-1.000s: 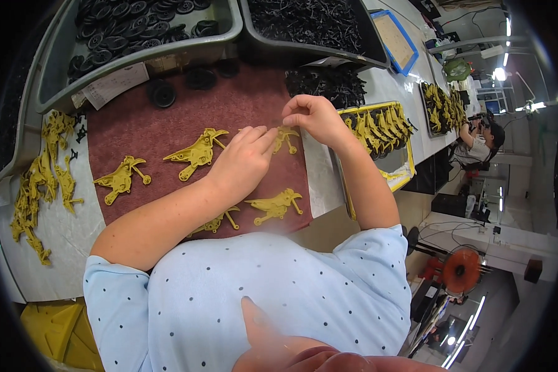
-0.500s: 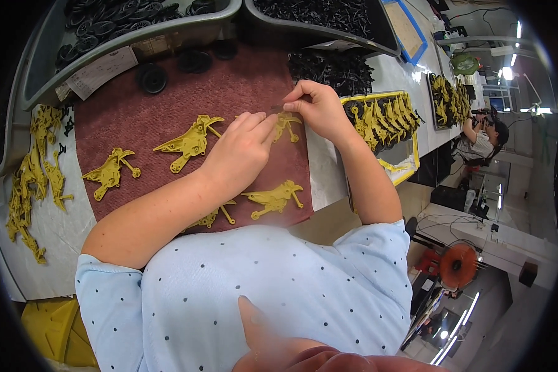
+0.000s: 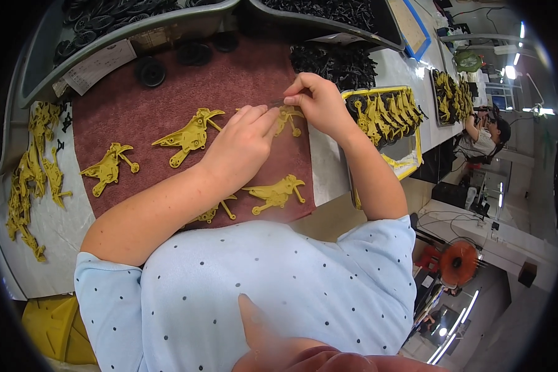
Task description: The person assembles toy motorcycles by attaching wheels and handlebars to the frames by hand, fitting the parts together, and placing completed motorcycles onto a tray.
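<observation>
My yellow pieces (image 3: 190, 137) are plastic, and my red towel (image 3: 229, 74) is fuzzy cloth.
The yellow pieces look hard and bumpy, with only a little shine. The black wheels (image 3: 150, 72) look like smooth, dull plastic. The grey tub (image 3: 183, 20) looks like plastic too, with a smooth, shiny rim, and the white sheet (image 3: 100, 66) on its side is paper. The table top (image 3: 59, 239) looks smooth and a bit shiny. My dotted shirt (image 3: 229, 266) is matt cloth.

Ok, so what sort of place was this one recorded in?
Probably a factory assembly workshop: matching yellow plastic parts lie on a dark red cloth, large grey bins hold piles of black pieces, and another person is farther along, near more yellow parts.
</observation>
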The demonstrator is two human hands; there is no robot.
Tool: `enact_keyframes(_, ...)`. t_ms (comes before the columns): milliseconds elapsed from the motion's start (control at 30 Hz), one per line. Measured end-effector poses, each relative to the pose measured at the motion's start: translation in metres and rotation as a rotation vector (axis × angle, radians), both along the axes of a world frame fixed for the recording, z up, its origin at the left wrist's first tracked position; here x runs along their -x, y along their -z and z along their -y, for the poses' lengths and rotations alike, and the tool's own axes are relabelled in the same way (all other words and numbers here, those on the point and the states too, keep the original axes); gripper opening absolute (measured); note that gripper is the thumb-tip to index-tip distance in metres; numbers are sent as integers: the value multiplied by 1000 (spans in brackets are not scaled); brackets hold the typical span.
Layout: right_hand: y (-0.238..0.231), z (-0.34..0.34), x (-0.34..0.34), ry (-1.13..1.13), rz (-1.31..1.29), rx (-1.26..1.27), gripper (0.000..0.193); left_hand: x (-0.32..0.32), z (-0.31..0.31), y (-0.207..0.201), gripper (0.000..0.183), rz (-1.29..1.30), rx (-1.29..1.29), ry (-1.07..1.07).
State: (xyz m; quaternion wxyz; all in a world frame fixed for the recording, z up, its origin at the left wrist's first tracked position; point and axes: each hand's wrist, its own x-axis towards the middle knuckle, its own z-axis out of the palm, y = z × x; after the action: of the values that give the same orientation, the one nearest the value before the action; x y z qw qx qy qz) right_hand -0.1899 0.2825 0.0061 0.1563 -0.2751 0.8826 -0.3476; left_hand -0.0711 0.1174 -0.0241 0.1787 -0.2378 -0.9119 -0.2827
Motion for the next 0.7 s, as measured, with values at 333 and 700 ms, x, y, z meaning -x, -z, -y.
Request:
enact_keyframes(333, 8, -3, 1, 80, 130, 75, 5, 0, 1, 1, 32, -5, 44, 9)
enact_keyframes(700, 16, -5, 4, -168, -165, 75, 14, 1, 1, -2, 32, 61, -50, 8)
